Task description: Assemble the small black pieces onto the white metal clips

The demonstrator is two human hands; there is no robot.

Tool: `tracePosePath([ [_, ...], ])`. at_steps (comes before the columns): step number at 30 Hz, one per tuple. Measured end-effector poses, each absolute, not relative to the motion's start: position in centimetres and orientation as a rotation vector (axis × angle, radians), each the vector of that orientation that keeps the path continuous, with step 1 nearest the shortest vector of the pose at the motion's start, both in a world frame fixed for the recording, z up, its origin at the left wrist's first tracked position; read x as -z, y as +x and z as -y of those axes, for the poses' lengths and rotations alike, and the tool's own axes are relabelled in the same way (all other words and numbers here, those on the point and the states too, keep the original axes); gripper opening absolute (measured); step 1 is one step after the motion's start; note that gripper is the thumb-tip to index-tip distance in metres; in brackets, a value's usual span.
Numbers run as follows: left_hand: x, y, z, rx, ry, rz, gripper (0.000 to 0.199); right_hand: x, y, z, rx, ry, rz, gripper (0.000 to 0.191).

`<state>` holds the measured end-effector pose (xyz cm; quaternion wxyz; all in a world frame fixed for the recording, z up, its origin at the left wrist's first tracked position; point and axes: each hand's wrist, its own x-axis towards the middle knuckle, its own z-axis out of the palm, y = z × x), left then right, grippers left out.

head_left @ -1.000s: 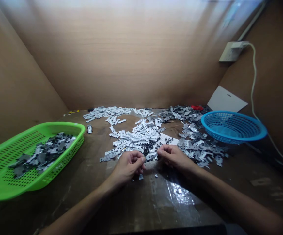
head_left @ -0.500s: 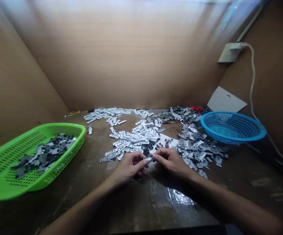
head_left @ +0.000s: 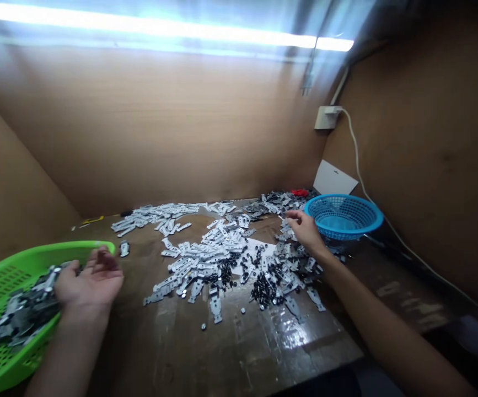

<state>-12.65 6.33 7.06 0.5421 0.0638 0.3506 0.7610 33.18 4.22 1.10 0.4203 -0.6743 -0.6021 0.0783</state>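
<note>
My left hand [head_left: 92,275] is palm up over the right side of the green basket [head_left: 69,246], fingers apart and nothing held. Inside that basket lie grey metal pieces [head_left: 32,300]. At the right, my right hand [head_left: 304,227] hovers low over a heap of grey metal plates [head_left: 288,253], just left of the blue basket [head_left: 377,216]. Its thumb and forefinger look slightly apart, with no piece discernible between them. Silvery flat metal plates [head_left: 205,251] cover the middle of the table. Small black parts [head_left: 266,286] lie heaped in front of them.
A white card [head_left: 333,179] leans on the wall behind the blue basket. A red object [head_left: 300,193] lies at the back, and a yellow tool [head_left: 93,219] at the back left. From the wall socket [head_left: 325,117] a white cable [head_left: 358,165] runs down.
My hands have parted from holding a small metal piece together. The left moved left to the green basket; the right moved out over the grey plates. The view has shifted too.
</note>
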Motion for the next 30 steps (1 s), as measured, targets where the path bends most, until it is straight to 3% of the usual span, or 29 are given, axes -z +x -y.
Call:
tracePosePath([
  [3,-6.0,-9.5,-5.3,-1.616,0.418,-0.814,0.024,-1.2,33.7,-3.5,-0.295,-1.675,1.785,0.022],
  [11,-2.6,-2.0,-1.3,-1.009,0.983,-0.902,0.027,-0.1,33.5,-3.0,-0.229,-1.731,2.033,0.026],
  [17,-1.6,-1.1,-1.0,-0.828,1.242,-0.996,0.032,-1.7,31.9,-2.5,-0.224,-1.584,2.013,0.026],
  [25,-1.9,-0.2,0.3,-0.778,1.565,-0.962,0.036,-2.8,24.1,1.6,-0.829,-1.015,1.994,0.036],
  [30,-2.0,0.3,1.2,-0.594,1.677,-0.872,0.034,-2.2,21.1,3.2,-0.906,-0.895,2.004,0.039],
])
